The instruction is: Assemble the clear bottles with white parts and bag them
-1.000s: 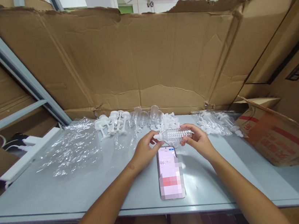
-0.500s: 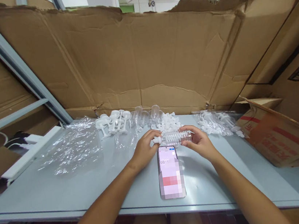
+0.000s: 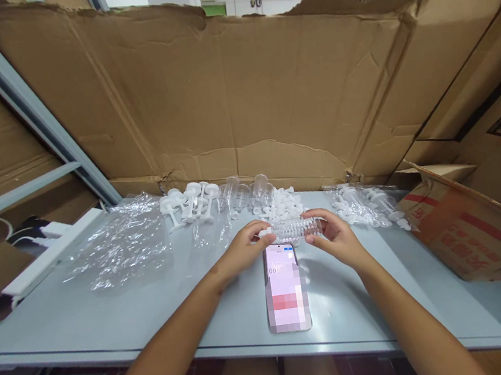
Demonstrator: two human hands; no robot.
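A clear ribbed plastic tube (image 3: 295, 229) lies sideways in the air between my hands, just beyond the phone (image 3: 284, 284). My right hand (image 3: 338, 237) is closed around its wide right end, thumb below and fingers above. At the other end, my left hand (image 3: 246, 243) pinches a small white tip piece (image 3: 264, 233) against the tube. Whether that piece is fully seated I cannot tell. Right behind the tube is a heap of small white plastic parts (image 3: 284, 201). Several similar clear tubes (image 3: 260, 187) stand left of the heap, beside white flanged plunger-like pieces (image 3: 193, 195).
Crumpled clear plastic bags (image 3: 131, 243) cover the table's left side, near a white power strip (image 3: 53, 253). Bagged white parts (image 3: 366, 206) lie at the right, by an open cardboard box (image 3: 472, 226). A tall cardboard sheet (image 3: 238, 91) walls off the back.
Both hands keep their hold on the tube and its tip piece. My left fingers have shifted slightly to the right along the tip; the view has tilted a little.
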